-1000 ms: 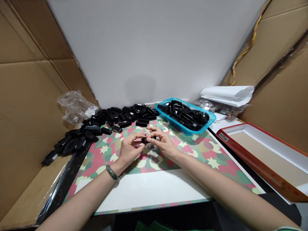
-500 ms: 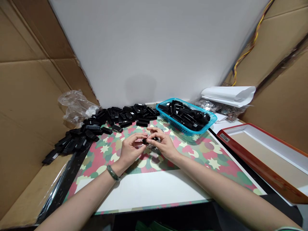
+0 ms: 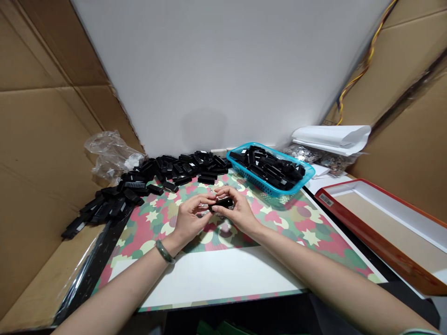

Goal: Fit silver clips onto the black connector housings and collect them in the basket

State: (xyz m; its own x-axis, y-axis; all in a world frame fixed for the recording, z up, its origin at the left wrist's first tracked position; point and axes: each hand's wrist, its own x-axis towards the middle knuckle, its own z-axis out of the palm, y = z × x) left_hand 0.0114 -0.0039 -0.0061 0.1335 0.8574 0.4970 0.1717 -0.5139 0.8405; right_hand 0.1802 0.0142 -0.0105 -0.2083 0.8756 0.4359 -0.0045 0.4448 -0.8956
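Note:
A small glossy black piece (image 3: 224, 202) is held between my two hands over the patterned sheet. My right hand (image 3: 237, 211) is closed round it, with the fingertips along its far side and the thumb on the near side. My left hand (image 3: 192, 215), with a dark bangle at the wrist, pinches its left end. Beneath the hands, some small clear or shiny bits on the sheet are partly hidden. Many similar black pieces (image 3: 171, 167) lie heaped behind and to the left.
A blue basket (image 3: 299, 187) full of black pieces stands at the back right. Beyond it are plastic bags (image 3: 335, 160) under white paper (image 3: 331, 137). An open red-edged box (image 3: 377, 237) lies at the right. Crumpled clear plastic (image 3: 111, 156) is at the back left.
The black piece has turned in my hands, so its long glossy side now shows. My right fingers have shifted slightly around it. The basket and heap have not moved.

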